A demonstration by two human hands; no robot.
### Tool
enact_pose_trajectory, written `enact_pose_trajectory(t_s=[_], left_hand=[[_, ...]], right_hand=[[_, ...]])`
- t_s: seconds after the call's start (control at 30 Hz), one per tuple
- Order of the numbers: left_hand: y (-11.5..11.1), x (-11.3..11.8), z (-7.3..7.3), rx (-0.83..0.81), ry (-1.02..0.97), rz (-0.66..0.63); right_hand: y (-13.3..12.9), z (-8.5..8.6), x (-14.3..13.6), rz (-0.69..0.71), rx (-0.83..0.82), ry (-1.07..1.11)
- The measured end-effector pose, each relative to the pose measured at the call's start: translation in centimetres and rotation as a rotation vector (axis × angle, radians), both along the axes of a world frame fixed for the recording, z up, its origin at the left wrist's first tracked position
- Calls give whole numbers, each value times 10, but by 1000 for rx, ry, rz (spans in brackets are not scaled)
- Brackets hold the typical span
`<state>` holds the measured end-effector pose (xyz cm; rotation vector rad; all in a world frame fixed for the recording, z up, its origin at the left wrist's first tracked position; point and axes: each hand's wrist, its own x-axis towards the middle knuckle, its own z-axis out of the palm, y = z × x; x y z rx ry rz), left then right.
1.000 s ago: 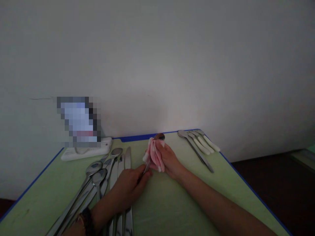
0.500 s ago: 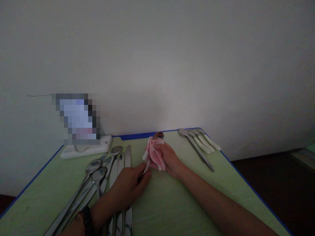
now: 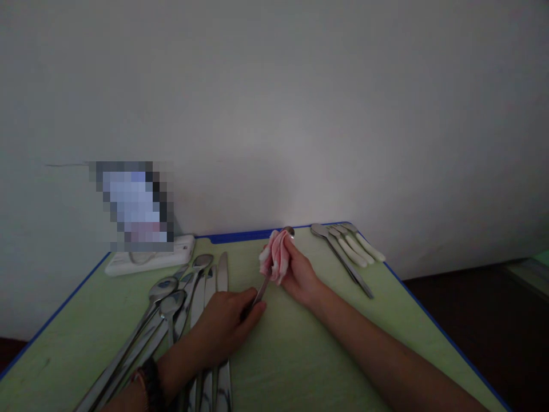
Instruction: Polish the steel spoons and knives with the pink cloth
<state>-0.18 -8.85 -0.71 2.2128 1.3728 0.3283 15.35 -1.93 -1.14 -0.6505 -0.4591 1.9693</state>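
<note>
My left hand (image 3: 234, 320) is closed around the handle of a metal spoon (image 3: 262, 290), which slants up and away to the right. Wrapped around the spoon's upper part is a pink and white cloth (image 3: 278, 257), gripped by my right hand (image 3: 302, 276). Only part of the spoon's bowl shows beyond the cloth's top; the rest is covered. Beneath and beside my left forearm lie several metal spoons (image 3: 171, 304) and table knives (image 3: 222, 273), partly hidden by the arm.
On the green, blue-edged table (image 3: 291, 355), forks with white handles (image 3: 354, 253) and a metal spoon (image 3: 319, 230) lie at the far right. A blurred-out screen (image 3: 132, 203) leans above a white power strip-like block (image 3: 150, 260) at the back left. The wall (image 3: 274, 114) stands behind.
My right hand has turned, and the cloth has shifted slightly up and right along the spoon. The spoon's bowl has moved a little to the right. My left hand stays nearly in place.
</note>
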Motion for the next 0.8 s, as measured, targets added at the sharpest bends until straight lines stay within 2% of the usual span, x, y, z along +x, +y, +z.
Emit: enact_pose_trajectory(t_s=[0.4,0.8], left_hand=[[-2,2,3,27,42,-34],[-2,3,3,23,58,-18]], right_hand=[[1,-10,5,179,102,-132],[0,-5,2,148,53,-153]])
